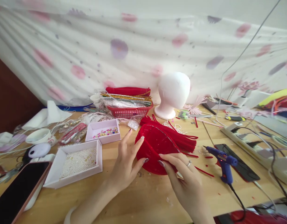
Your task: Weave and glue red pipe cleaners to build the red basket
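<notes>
Silver ring [189,163] on right hand [185,183]; painted nails [161,162].

We record the left forearm [92,202] and the right forearm [202,216] entering from the lower edge and converging toward centre. Our left hand [126,163] is raised on its wrist, palm turned to the right, fingers long and fanned apart, thumb set out toward the other hand. Our right hand [184,182] lies back-up, wrist low, thumb and forefinger drawn together in a pinch. The two thumbs are near but apart. The nails are painted.
</notes>
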Available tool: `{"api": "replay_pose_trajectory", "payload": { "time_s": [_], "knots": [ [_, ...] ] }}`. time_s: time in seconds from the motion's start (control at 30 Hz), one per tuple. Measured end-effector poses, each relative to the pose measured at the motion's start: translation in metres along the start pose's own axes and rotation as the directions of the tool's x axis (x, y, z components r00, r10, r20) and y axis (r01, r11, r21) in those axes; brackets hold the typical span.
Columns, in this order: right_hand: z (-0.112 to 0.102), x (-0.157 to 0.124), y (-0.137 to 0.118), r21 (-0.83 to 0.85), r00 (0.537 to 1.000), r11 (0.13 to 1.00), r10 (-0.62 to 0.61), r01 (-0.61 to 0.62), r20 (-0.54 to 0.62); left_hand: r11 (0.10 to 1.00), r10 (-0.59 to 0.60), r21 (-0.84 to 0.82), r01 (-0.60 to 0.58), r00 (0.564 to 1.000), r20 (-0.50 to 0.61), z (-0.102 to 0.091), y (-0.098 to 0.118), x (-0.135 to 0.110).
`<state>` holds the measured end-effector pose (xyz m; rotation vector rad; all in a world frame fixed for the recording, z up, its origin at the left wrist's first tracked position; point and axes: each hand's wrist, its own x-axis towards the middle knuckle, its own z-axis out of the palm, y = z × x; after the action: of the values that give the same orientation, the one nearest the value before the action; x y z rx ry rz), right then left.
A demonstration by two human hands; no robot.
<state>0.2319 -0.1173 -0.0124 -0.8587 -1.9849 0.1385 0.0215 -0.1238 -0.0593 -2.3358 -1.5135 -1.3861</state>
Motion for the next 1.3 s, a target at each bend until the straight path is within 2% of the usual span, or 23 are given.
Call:
{"api": "replay_pose_trajectory", "payload": {
  "time_s": [0.13,0.37,0.6,0.83,1.03,1.3],
  "knots": [
    [-0.001,-0.003,0.003,-0.008,0.999,1.0,0.013,-0.014,-0.038,0.999,0.04,0.008,-0.039,0.998,-0.057,0.004,0.003,-0.005],
    [-0.002,-0.008,0.006,-0.019,0.997,1.0,0.011,-0.013,-0.079,0.989,0.141,0.044,-0.143,0.989,0.035,0.007,0.009,-0.01],
    [0.002,-0.008,0.012,-0.005,0.994,1.0,-0.014,0.014,-0.109,0.989,0.123,0.074,-0.125,0.992,0.039,0.01,0.009,-0.011],
    [0.001,-0.008,0.011,0.017,0.993,1.0,0.012,-0.01,-0.117,0.999,0.035,0.015,-0.036,0.998,0.047,0.005,0.005,-0.015],
    [0.003,-0.008,0.012,0.037,0.99,0.999,0.014,-0.009,-0.138,0.999,-0.003,-0.046,0.007,0.996,0.091,0.007,0.016,-0.014],
    [0.004,-0.009,0.015,0.055,0.989,0.998,0.02,-0.012,-0.145,0.997,-0.024,-0.073,0.029,0.997,0.067,0.01,0.022,-0.017]
  ]
}}
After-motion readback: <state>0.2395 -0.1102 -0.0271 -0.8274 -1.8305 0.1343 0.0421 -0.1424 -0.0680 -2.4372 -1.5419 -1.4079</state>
